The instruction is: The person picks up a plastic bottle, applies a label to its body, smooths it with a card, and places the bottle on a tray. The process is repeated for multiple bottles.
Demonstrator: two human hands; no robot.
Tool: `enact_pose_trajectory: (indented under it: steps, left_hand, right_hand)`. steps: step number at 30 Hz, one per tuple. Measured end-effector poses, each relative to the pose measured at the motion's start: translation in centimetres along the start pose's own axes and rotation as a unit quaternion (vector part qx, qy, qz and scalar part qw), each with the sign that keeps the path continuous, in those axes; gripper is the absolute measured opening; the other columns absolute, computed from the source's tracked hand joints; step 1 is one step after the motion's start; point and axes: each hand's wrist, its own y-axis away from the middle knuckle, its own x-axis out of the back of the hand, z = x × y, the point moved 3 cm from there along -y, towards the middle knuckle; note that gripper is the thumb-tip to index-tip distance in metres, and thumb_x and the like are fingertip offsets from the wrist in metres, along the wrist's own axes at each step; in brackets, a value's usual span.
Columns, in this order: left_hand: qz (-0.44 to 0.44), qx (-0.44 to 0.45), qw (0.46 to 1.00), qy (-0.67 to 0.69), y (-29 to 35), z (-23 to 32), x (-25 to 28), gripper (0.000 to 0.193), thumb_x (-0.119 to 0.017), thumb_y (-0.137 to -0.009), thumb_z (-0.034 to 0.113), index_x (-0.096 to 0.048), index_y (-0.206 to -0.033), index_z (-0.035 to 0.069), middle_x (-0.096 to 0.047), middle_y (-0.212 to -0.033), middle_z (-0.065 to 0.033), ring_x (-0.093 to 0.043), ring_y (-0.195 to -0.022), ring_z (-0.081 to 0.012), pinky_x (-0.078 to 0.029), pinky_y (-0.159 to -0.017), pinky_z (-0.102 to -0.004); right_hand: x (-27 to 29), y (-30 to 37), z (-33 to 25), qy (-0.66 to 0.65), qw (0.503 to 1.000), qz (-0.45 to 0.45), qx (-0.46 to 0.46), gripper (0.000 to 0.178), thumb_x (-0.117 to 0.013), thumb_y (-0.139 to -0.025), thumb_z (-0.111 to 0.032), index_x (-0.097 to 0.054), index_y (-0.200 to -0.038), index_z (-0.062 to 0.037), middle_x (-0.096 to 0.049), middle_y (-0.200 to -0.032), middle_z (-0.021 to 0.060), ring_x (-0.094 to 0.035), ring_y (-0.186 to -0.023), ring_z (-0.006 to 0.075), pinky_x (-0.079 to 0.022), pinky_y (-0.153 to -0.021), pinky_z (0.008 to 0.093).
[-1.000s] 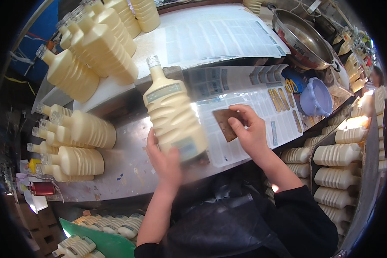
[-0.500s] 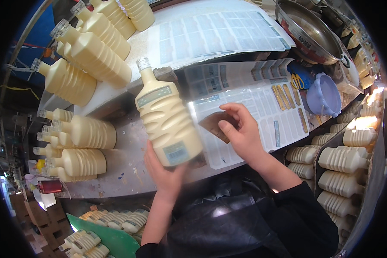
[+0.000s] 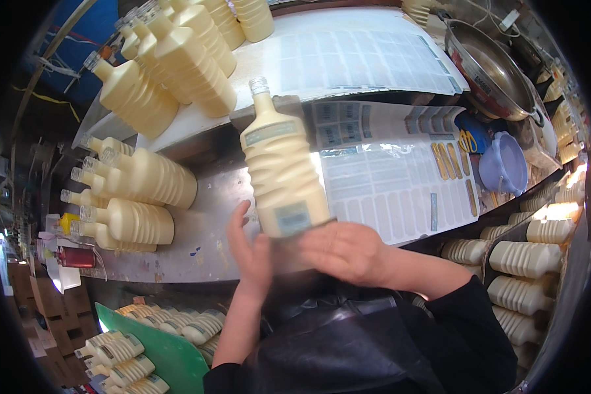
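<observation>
A cream ridged bottle (image 3: 285, 180) with a clear threaded neck lies neck-away in front of me, its neck end on a dark block (image 3: 289, 108). One label (image 3: 269, 132) sits at its shoulder and another label (image 3: 291, 218) near its base. My left hand (image 3: 249, 253) is beside the base at the left, thumb and fingers apart, holding nothing. At the base's right corner, my right hand (image 3: 348, 255) is closed on a thin brown flat scraper (image 3: 318, 225), mostly hidden by the hand. Motion blurs its fingers.
Label sheets (image 3: 400, 177) cover the table at right, with gold strips on them. Yellow-handled scissors (image 3: 467, 142), a lilac bucket (image 3: 503, 164) and a large metal pan (image 3: 492, 62) stand beyond. Cream bottles (image 3: 144, 174) stand and lie at left; more fill crates (image 3: 522, 295) at right.
My right hand has swung left and down with the scraper to the bottle's base. My left hand has come away from the bottle's side, fingers spreading. The view has shifted left.
</observation>
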Motion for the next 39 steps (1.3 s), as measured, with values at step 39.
enact_pose_trajectory:
  steps: [39]
  left_hand:
    - [-0.228,0.195,0.903,0.307,-14.9,6.8,2.2,0.036,-0.081,-0.086,0.031,-0.070,-0.108,0.005,-0.068,-0.095,-0.0011,-0.063,-0.086,-0.0092,-0.050,-0.078,-0.0250]
  right_hand:
    - [-1.3,-5.2,6.1,-0.098,0.907,0.232,-0.338,0.024,-0.057,-0.100,-0.001,-0.051,-0.123,0.0010,-0.060,-0.119,0.0134,-0.061,-0.106,0.0205,-0.050,-0.093,0.0350]
